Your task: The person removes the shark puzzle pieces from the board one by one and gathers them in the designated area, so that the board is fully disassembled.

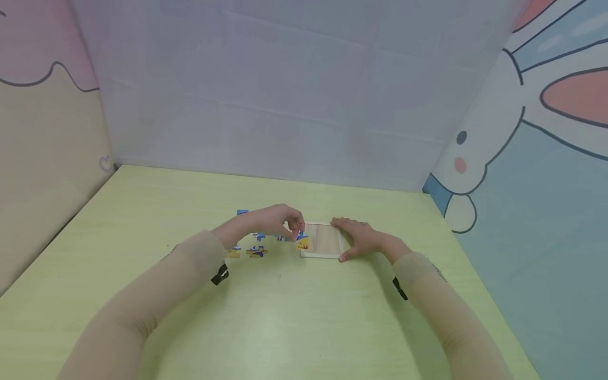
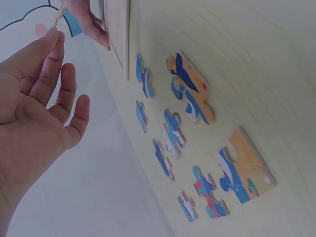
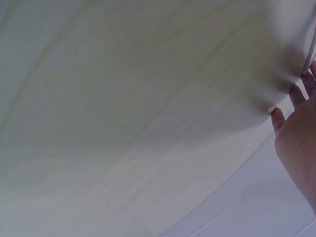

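Observation:
Between thumb and index finger, my left hand (image 1: 280,219) pinches a yellow and blue jigsaw piece (image 1: 302,242). The piece is held over the left side of a light wooden puzzle tray (image 1: 322,256) with a pale rim. In the left wrist view the piece shows only edge-on, and the other fingers of the left hand (image 2: 47,94) are loosely bent. My right hand (image 1: 359,237) rests at the tray's right side, thumb near the front corner and fingers at the back corner. The right wrist view catches the right hand (image 3: 298,133) at its edge, fingertips touching the table.
Several loose jigsaw pieces (image 1: 257,252) lie left of the tray, partly hidden by my left forearm. Close up, they include an orange and blue corner piece (image 2: 249,165). The pale table (image 1: 304,316) meets a cloth wall at the back and a printed wall at the right.

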`<state>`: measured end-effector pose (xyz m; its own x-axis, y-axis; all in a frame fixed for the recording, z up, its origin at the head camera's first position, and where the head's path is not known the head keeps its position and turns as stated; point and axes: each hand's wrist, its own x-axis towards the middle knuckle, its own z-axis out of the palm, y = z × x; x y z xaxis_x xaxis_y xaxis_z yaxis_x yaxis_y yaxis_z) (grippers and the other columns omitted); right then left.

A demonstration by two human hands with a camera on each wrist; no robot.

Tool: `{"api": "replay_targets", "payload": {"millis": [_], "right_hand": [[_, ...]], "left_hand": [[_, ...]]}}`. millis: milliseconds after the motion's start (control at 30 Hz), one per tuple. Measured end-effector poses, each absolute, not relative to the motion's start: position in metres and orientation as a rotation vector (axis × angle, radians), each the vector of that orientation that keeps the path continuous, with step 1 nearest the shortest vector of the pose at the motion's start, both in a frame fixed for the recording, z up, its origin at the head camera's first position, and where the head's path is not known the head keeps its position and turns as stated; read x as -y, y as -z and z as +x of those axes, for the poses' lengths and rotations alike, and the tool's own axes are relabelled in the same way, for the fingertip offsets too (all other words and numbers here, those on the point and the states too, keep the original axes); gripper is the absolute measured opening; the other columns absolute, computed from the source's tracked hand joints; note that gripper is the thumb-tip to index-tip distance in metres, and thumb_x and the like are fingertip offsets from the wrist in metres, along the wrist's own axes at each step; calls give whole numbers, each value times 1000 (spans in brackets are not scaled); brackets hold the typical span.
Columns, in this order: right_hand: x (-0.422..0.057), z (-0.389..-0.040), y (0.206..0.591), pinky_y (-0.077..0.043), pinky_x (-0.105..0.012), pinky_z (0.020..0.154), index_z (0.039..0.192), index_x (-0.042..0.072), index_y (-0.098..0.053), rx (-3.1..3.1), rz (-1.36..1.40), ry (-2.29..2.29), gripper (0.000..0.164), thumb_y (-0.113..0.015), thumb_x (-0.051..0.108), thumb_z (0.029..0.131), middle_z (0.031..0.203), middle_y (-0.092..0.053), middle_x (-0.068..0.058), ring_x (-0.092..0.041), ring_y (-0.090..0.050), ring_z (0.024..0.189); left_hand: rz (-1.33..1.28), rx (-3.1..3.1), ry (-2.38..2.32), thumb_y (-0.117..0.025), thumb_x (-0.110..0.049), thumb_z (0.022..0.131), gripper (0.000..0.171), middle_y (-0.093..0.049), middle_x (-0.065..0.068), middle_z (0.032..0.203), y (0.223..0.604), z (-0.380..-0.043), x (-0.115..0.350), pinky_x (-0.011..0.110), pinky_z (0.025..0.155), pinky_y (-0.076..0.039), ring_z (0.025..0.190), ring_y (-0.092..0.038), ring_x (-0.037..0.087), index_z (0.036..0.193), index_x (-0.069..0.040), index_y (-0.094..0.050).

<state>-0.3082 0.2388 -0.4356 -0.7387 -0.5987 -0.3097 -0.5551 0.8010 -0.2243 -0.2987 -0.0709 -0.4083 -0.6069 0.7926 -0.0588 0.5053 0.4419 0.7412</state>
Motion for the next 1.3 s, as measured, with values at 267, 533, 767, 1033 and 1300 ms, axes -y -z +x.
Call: {"api": "replay_targets", "payload": {"millis": [267, 533, 767, 1033, 1300], "right_hand": [[-239, -306, 435, -17, -58, 109, 151, 13, -18, -2612, -887, 179, 107, -72, 60, 71, 157, -17, -8, -32, -14, 144], [-239, -306, 434, -18, -59, 108, 151, 12, -19, -2619, -898, 186, 105, -72, 58, 72, 157, -18, -9, -33, -15, 143], [-239, -305, 433, -18, -59, 108, 151, 13, -19, -2615, -888, 183, 105, -73, 57, 72, 157, -17, -8, -33, -15, 144], [-239, -306, 435, -19, -59, 108, 151, 13, -19, -2620, -883, 163, 105, -72, 59, 72, 157, -17, -8, -31, -15, 144], [-239, -307, 434, -18, -59, 108, 151, 14, -18, -2616, -877, 153, 106, -72, 60, 71, 157, -17, -8, -32, -14, 144]], "left_hand": [[1063, -2318, -964, -70, -14, 85, 17, -64, -7, 88, 424, -298, 91, 45, 98, -39, 90, -57, 9, 99, -20, -62], [996, -2364, -922, -69, -13, 86, 16, -62, -7, 90, 441, -297, 100, 32, 86, -46, 88, -55, 12, 99, -20, -63], [972, -2366, -923, -68, -11, 86, 15, -61, -7, 91, 452, -298, 103, 28, 77, -49, 87, -55, 13, 97, -21, -62], [973, -2366, -937, -69, -9, 85, 17, -60, -5, 89, 459, -297, 103, 26, 76, -49, 85, -55, 13, 97, -17, -61], [977, -2430, -893, -68, -13, 87, 16, -60, -8, 89, 459, -298, 101, 26, 76, -48, 84, -54, 11, 100, -19, -62]]}}
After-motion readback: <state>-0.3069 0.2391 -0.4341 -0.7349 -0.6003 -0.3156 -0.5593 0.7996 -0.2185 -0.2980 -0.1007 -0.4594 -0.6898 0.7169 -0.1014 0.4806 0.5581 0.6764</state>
